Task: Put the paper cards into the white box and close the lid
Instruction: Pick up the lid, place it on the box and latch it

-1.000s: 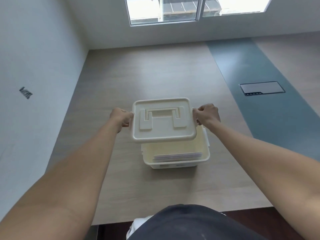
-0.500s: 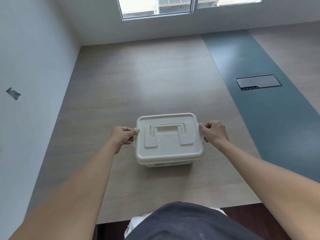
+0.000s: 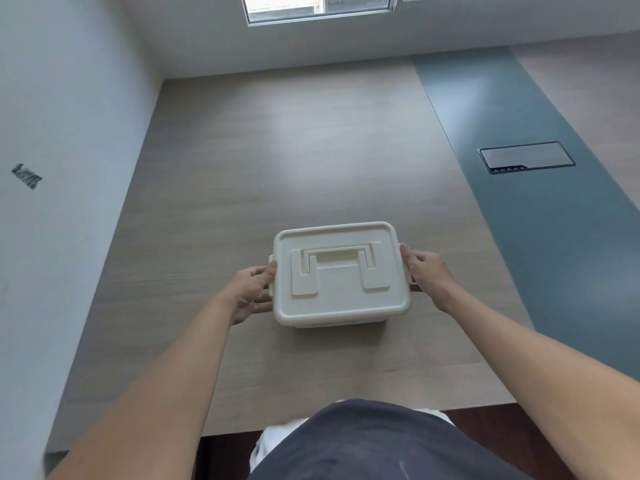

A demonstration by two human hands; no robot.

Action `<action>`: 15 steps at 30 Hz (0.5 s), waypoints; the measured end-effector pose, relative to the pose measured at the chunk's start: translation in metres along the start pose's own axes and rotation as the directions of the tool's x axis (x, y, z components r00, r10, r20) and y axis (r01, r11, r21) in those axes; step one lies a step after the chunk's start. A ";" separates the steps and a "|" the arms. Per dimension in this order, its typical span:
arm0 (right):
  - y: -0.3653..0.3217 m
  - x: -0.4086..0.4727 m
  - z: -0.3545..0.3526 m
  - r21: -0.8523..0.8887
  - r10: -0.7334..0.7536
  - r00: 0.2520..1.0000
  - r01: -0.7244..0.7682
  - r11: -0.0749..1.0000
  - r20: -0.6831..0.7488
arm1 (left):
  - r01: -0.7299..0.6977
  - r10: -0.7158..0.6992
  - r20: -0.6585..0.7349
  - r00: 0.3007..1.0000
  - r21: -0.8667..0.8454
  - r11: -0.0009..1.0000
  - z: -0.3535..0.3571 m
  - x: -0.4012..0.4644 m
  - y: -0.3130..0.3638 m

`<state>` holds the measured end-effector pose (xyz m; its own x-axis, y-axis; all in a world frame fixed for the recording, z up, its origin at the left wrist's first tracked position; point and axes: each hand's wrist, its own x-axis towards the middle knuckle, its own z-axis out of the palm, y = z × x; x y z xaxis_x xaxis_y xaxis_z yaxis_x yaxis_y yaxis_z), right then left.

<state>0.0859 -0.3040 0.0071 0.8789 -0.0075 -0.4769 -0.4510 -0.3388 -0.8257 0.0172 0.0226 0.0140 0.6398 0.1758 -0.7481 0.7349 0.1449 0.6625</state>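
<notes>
Head view, lid on white box, both hands' fingers clasping its sides

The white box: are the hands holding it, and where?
Yes. Both hands, left and right, press on the short sides of the box, fingers at the lid's edges.

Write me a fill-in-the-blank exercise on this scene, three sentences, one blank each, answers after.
1. The lid sits ____ the white box, covering its opening.
2. The left hand and the right hand rest on ____ sides of the box.
3. The handle on the lid lies ____, not raised.

Answers: on; opposite; flat
</notes>
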 end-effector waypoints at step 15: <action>0.002 0.001 0.002 -0.377 -0.246 0.936 0.139 0.916 -0.253 | -0.321 0.413 -0.170 0.895 0.399 0.859 0.004 0.003 -0.009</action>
<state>0.0852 -0.3026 0.0047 0.9727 -0.1617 -0.1666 -0.2321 -0.6659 -0.7090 0.0133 0.0183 0.0058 0.8377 0.3822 -0.3900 0.5160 -0.3204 0.7944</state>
